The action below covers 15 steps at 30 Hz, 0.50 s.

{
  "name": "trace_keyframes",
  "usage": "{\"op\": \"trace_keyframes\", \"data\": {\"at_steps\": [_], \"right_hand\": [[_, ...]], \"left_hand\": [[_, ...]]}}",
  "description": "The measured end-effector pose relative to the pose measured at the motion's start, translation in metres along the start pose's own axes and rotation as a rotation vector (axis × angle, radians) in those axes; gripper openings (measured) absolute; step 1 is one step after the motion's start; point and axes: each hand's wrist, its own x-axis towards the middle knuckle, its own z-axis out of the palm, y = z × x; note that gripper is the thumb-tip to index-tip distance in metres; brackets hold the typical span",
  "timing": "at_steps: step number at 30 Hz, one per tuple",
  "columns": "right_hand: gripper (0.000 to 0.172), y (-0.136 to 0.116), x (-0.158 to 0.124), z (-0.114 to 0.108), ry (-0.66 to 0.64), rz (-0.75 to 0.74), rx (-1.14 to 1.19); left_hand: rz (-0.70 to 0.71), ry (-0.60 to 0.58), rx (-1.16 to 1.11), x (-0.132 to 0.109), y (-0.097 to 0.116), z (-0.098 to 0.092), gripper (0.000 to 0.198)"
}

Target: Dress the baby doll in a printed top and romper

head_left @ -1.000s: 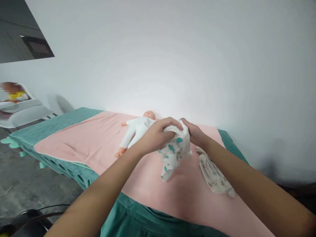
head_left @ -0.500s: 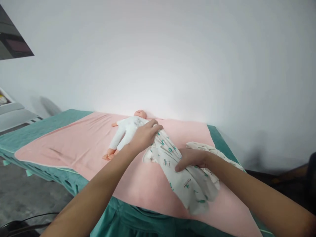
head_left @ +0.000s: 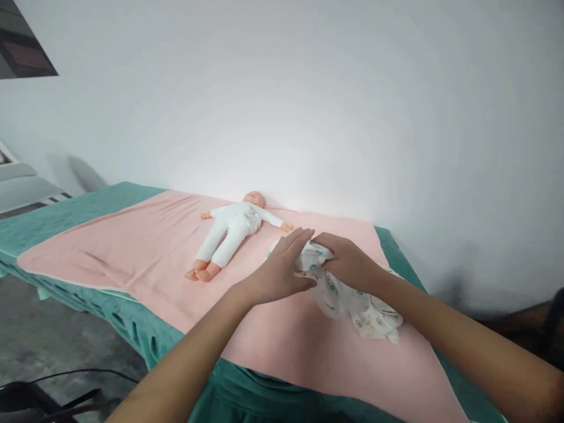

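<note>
From my seat I see both hands meeting over a small printed garment (head_left: pixel 341 296) that lies crumpled on the pink sheet (head_left: pixel 132 252), toward its right edge. My left hand (head_left: pixel 282 271) is spread almost flat, fingers straight and together, palm down, its fingertips resting on the bunched far end of the cloth; it closes on nothing. My right hand (head_left: pixel 349 264) is curled over that same bunched end, fingers folded down into the fabric, so I read it as gripping the cloth, though the fingertips are hidden under the knuckles.

The printed garment is white with teal marks, and its near end shows a paler beige print; whether that is a 2nd piece under the 1st I cannot tell. I judge it light, limp and thin: it will sag and fold wherever it is not supported, it will not slip much on the sheet, and nothing about it is fragile. A hem, a seam or a bunched handful looks like the surest place to pinch it, with 2 hands apart if it is to stay spread.

A doll (head_left: pixel 235 232) in a white suit lies on its back farther up the sheet, left of the hands and apart from them, head near the white wall (head_left: pixel 308 88). A green cover (head_left: pixel 88 205) shows under the sheet
</note>
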Motion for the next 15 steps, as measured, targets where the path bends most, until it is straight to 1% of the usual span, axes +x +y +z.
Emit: {"op": "trace_keyframes", "data": {"at_steps": [2,3,5,7,8,9,11,12,13,14,15], "right_hand": [[0.028,-0.015,0.006,0.005,0.070,-0.083,0.115],[0.033,-0.024,0.008,0.009,0.104,-0.125,0.185],[0.039,-0.041,0.013,0.019,0.184,-0.191,0.324],[0.042,-0.057,0.017,0.034,0.263,-0.222,0.443],[0.042,-0.063,0.018,0.043,0.281,-0.231,0.492],[0.040,-0.067,0.020,0.052,0.273,-0.238,0.533],[0.037,-0.070,0.021,0.069,0.173,-0.226,0.592],[0.036,-0.070,0.021,0.077,0.081,-0.197,0.609],[0.035,-0.069,0.020,0.083,-0.031,-0.162,0.613],[0.036,-0.066,0.018,0.089,-0.153,-0.127,0.604],[0.037,-0.062,0.016,0.094,-0.270,-0.096,0.582]], "left_hand": [[-0.056,0.104,-0.127,-0.004,0.013,-0.004,0.088],[-0.076,0.152,-0.195,-0.005,0.017,-0.005,0.086],[-0.092,0.223,-0.288,-0.006,0.022,-0.005,0.072],[-0.112,0.268,-0.287,-0.009,0.021,-0.001,0.052],[-0.137,0.292,-0.258,-0.013,0.017,0.002,0.045],[-0.168,0.318,-0.221,-0.018,0.010,0.007,0.041],[-0.236,0.339,-0.156,-0.038,-0.009,0.017,0.041],[-0.259,0.324,-0.143,-0.053,-0.020,0.022,0.042],[-0.281,0.284,-0.154,-0.071,-0.030,0.026,0.042],[-0.341,0.267,-0.170,-0.091,-0.040,0.027,0.044],[-0.404,0.218,-0.176,-0.115,-0.048,0.027,0.050]]}}
